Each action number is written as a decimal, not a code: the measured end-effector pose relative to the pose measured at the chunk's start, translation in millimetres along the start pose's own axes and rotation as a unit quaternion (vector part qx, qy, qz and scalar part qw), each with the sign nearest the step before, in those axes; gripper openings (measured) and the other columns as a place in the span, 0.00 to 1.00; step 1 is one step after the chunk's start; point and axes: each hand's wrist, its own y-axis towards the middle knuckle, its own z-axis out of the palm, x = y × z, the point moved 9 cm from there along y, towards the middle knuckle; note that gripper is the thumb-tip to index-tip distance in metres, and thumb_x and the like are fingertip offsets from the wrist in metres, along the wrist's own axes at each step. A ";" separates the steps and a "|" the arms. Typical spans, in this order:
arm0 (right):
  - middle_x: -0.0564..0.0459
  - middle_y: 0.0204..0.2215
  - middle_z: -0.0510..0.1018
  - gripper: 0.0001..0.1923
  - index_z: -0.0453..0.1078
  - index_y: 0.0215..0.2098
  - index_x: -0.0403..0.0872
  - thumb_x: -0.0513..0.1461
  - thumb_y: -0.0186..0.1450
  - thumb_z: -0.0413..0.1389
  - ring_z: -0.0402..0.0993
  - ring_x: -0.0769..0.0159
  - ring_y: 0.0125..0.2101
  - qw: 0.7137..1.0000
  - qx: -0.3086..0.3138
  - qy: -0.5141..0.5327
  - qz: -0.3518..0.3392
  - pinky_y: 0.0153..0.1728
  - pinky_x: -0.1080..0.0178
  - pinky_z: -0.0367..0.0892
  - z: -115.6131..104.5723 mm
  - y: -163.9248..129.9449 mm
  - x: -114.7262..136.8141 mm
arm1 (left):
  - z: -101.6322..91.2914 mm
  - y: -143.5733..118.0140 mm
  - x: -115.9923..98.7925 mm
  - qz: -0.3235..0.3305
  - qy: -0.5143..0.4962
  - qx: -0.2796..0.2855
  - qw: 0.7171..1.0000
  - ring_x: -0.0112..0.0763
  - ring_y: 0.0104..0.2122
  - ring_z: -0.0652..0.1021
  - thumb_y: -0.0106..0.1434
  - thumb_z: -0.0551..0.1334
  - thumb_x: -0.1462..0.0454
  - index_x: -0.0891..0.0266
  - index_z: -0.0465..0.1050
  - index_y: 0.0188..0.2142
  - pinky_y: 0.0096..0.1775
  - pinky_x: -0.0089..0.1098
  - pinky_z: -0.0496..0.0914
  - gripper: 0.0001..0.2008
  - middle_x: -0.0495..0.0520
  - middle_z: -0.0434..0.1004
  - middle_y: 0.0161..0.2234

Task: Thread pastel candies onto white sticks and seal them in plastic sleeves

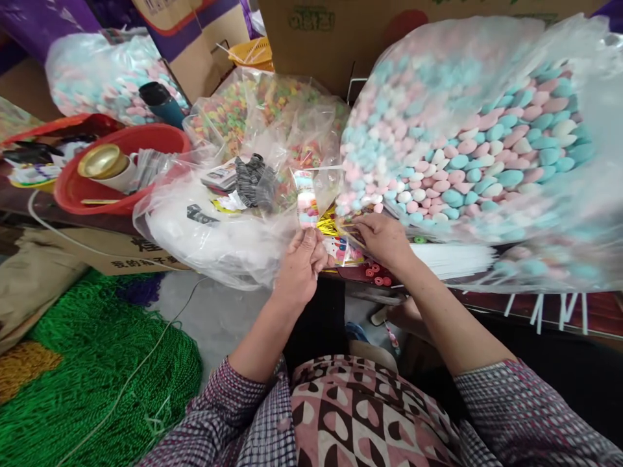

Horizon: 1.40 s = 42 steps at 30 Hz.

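Observation:
My left hand (302,263) is closed round the lower end of a narrow clear packet (306,198), which stands upright and shows pink, white, blue and multicoloured sweets inside. To its right, my right hand (384,240) has its fingers pinched together beside a bunch of shiny gold twist ties (328,222). Whatever is between those fingertips is too small to make out. Below the ties lies a printed colourful wrapper (343,250), between the two hands. A few red candy rings (377,275) rest near the table edge, under my right wrist.
A large clear bag of pastel sweets (467,162) fills the right side. Behind are a bag of candy rings (263,110) and a cardboard box (311,39). White sticks (452,259) lie right; a red basin (160,139) stands left. Green cords (121,350) heap below.

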 end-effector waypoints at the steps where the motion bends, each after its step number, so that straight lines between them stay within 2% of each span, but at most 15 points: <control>1: 0.46 0.38 0.82 0.13 0.80 0.38 0.46 0.36 0.66 0.52 0.76 0.58 0.40 0.999 0.008 -0.037 -0.009 0.42 0.59 0.66 4.7 4.3 3.1 | -4.4 0.8 -2.7 0.004 -0.009 -0.004 1.000 0.18 0.14 0.57 0.60 0.67 0.54 0.62 0.67 0.29 0.26 0.26 0.67 0.15 0.38 0.50 0.15; 4: 0.47 0.37 0.82 0.14 0.79 0.39 0.46 0.37 0.68 0.51 0.75 0.60 0.39 0.994 0.029 -0.087 -0.051 0.40 0.61 0.64 15.0 8.2 21.6 | -15.1 2.6 -8.0 0.020 -0.030 -0.012 0.999 0.17 0.14 0.58 0.60 0.67 0.55 0.62 0.67 0.29 0.25 0.26 0.67 0.15 0.38 0.50 0.15; 8: 0.48 0.38 0.81 0.14 0.78 0.40 0.47 0.37 0.69 0.50 0.73 0.61 0.41 0.979 0.100 -0.132 -0.121 0.42 0.62 0.62 41.1 4.7 50.7 | -21.9 4.3 -9.4 0.023 -0.037 -0.021 0.999 0.18 0.14 0.58 0.62 0.65 0.56 0.62 0.67 0.29 0.25 0.25 0.67 0.14 0.38 0.51 0.15; 10: 0.46 0.40 0.80 0.14 0.78 0.41 0.46 0.38 0.69 0.49 0.72 0.59 0.42 0.971 0.115 -0.171 -0.124 0.43 0.61 0.62 52.9 5.3 56.3 | -22.9 4.4 -9.0 0.021 -0.037 -0.024 0.999 0.18 0.14 0.58 0.63 0.65 0.56 0.62 0.67 0.29 0.24 0.25 0.66 0.13 0.38 0.50 0.15; 13: 0.42 0.42 0.79 0.15 0.77 0.41 0.45 0.38 0.70 0.48 0.72 0.56 0.43 0.971 0.107 -0.197 -0.084 0.41 0.60 0.61 59.8 10.6 54.2 | -24.0 3.9 -8.6 0.020 -0.036 -0.028 0.999 0.18 0.14 0.58 0.63 0.65 0.56 0.62 0.67 0.29 0.24 0.25 0.66 0.13 0.38 0.50 0.15; 17: 0.39 0.40 0.80 0.16 0.77 0.39 0.42 0.36 0.69 0.46 0.73 0.56 0.40 0.979 0.092 -0.178 -0.028 0.36 0.61 0.60 55.1 18.0 46.2 | -26.2 4.2 -7.6 0.022 -0.033 -0.031 0.999 0.17 0.13 0.58 0.62 0.65 0.55 0.62 0.67 0.29 0.23 0.25 0.66 0.14 0.38 0.51 0.15; 22: 0.49 0.30 0.82 0.14 0.78 0.34 0.47 0.40 0.67 0.50 0.74 0.63 0.31 0.990 0.086 -0.109 0.009 0.30 0.64 0.59 42.7 23.0 30.6 | -27.0 6.3 -3.9 0.021 -0.027 -0.029 0.999 0.17 0.13 0.58 0.60 0.66 0.54 0.62 0.67 0.29 0.24 0.25 0.66 0.15 0.38 0.51 0.15; 26: 0.53 0.25 0.80 0.14 0.77 0.28 0.47 0.40 0.66 0.51 0.74 0.65 0.28 0.996 0.073 -0.040 0.028 0.30 0.66 0.61 39.0 23.4 17.4 | -25.7 7.7 0.0 0.015 -0.025 -0.023 0.999 0.17 0.14 0.58 0.60 0.67 0.54 0.62 0.67 0.30 0.24 0.25 0.66 0.15 0.38 0.51 0.15; 33: 0.53 0.27 0.82 0.14 0.75 0.27 0.46 0.39 0.66 0.51 0.76 0.66 0.29 0.996 0.049 0.053 0.048 0.32 0.65 0.65 29.8 19.5 9.1 | -25.1 7.3 1.9 0.017 -0.005 -0.026 1.000 0.17 0.13 0.58 0.59 0.67 0.53 0.62 0.68 0.30 0.24 0.25 0.66 0.15 0.37 0.51 0.15; 39: 0.54 0.22 0.78 0.13 0.75 0.25 0.46 0.40 0.62 0.52 0.71 0.66 0.27 0.997 0.021 0.037 0.070 0.31 0.65 0.61 9.3 11.1 3.6 | -16.7 3.2 4.1 0.011 0.020 -0.027 0.999 0.16 0.13 0.59 0.58 0.68 0.53 0.63 0.68 0.28 0.23 0.25 0.66 0.17 0.38 0.54 0.14; 42: 0.54 0.21 0.76 0.14 0.74 0.23 0.46 0.41 0.61 0.51 0.68 0.67 0.25 0.997 0.019 0.018 0.075 0.30 0.64 0.58 5.8 8.2 -1.6 | -14.5 3.1 6.4 0.004 0.023 -0.025 0.999 0.17 0.13 0.59 0.58 0.68 0.53 0.62 0.68 0.28 0.23 0.25 0.66 0.16 0.38 0.54 0.13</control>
